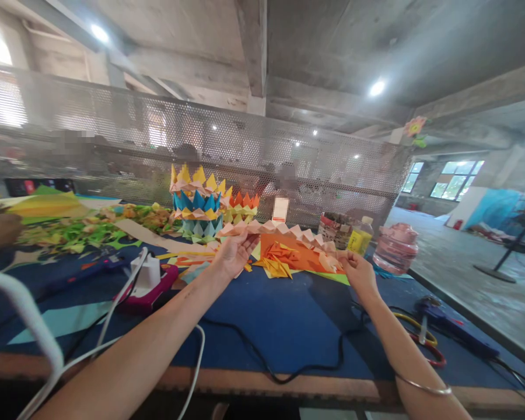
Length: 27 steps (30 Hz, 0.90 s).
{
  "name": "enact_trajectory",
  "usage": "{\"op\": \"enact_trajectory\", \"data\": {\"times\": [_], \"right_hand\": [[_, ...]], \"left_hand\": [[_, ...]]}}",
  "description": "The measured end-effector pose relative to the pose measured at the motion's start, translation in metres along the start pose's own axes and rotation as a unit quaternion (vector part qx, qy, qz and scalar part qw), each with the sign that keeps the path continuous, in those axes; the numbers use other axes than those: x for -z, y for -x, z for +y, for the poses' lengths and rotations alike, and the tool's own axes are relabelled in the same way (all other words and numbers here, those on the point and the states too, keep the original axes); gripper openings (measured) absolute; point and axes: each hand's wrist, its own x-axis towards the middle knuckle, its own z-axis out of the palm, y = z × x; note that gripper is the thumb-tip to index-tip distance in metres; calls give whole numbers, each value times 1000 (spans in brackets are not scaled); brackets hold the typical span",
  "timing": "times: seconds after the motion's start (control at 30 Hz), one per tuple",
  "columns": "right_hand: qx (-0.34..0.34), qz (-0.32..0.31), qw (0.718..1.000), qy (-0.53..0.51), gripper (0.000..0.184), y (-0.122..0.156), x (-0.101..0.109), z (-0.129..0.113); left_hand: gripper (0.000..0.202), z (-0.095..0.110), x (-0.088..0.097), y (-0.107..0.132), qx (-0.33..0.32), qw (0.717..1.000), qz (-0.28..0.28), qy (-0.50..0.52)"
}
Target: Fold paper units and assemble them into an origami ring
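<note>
Both my hands hold up a long pink strip of folded paper triangles point(289, 231) above the blue table point(271, 326). My left hand point(233, 253) pinches its left end, fingers closed on it. My right hand point(355, 269) grips the right end, fingers curled round it. Under the strip lie an orange sheet point(304, 256) and several loose yellow and orange folded pieces point(275, 266). Behind my left hand stands a stacked ring of yellow, pink, blue and green folded points point(196, 201), with a smaller orange and yellow ring point(244, 205) beside it.
A white charger on a pink block point(149, 279) sits at left with white cables point(114, 315). A black cable point(289, 373) crosses the table front. Green paper scraps point(83, 230) lie far left. A yellow bottle point(361, 234), pink jug point(396, 248) and blue glue gun point(446, 324) are at right. A perforated metal screen point(245, 146) stands behind.
</note>
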Motion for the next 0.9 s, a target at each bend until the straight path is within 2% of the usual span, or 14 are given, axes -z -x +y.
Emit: {"op": "enact_trajectory", "data": {"times": [0.2,0.5,0.7,0.9], "right_hand": [[-40,34,995,82,24,-3,1,5],[-54,29,987,151,28,-1,1,0],[-49,27,986,156,26,-1,1,0],[-30,22,993,114,23,1,2,-3]], "left_hand": [[16,-2,-1,0,8,1000,-10,3],[12,-1,-3,4,13,1000,-22,8],[13,-2,-4,5,9,1000,-24,8],[11,0,-4,6,11,999,-31,-2]]}}
